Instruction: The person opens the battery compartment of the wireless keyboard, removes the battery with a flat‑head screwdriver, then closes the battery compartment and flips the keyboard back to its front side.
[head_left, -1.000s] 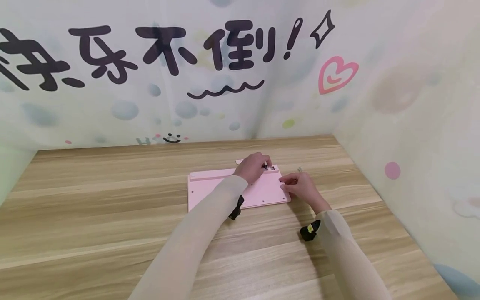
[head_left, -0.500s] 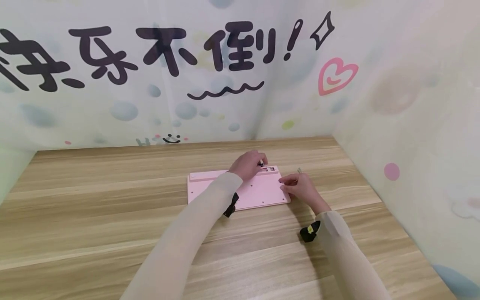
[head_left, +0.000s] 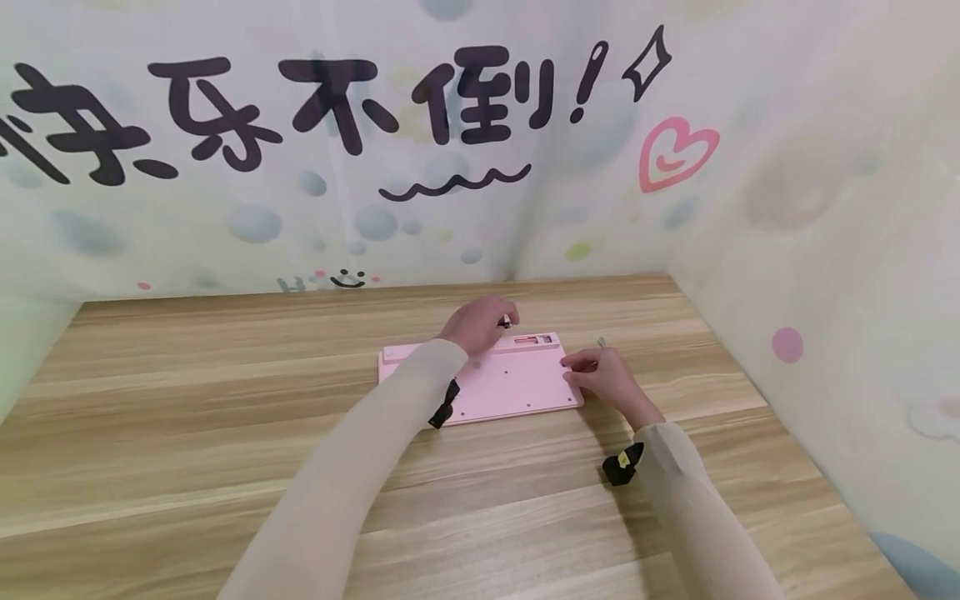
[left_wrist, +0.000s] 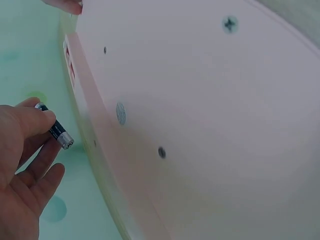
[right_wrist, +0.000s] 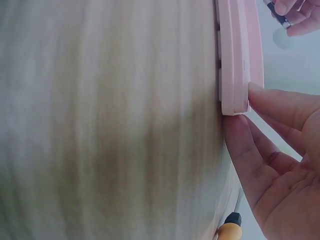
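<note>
A pink keyboard (head_left: 517, 387) lies keys-down on the table, its screw-dotted back facing up. Near the right end of its raised rear ridge, the battery compartment (head_left: 534, 339) is uncovered, with reddish lining showing. My left hand (head_left: 476, 325) is above the far edge, left of that compartment. Between thumb and fingers it pinches a small dark battery with a silver end (left_wrist: 61, 134), held clear of the keyboard in the left wrist view. My right hand (head_left: 607, 379) pinches the keyboard's right edge, thumb on the back and a finger at the side, as the right wrist view shows.
The wood-grain table (head_left: 225, 450) reaches back to a printed cloth wall (head_left: 337, 225), with another cloth wall (head_left: 825, 250) along the right. A small orange thing with a black tip (right_wrist: 230, 227) appears low in the right wrist view.
My left hand has moved left and away from the compartment with the battery, leaving the compartment in plain sight. It now covers the small pink strip seen earlier behind the keyboard. The right hand stays put.
</note>
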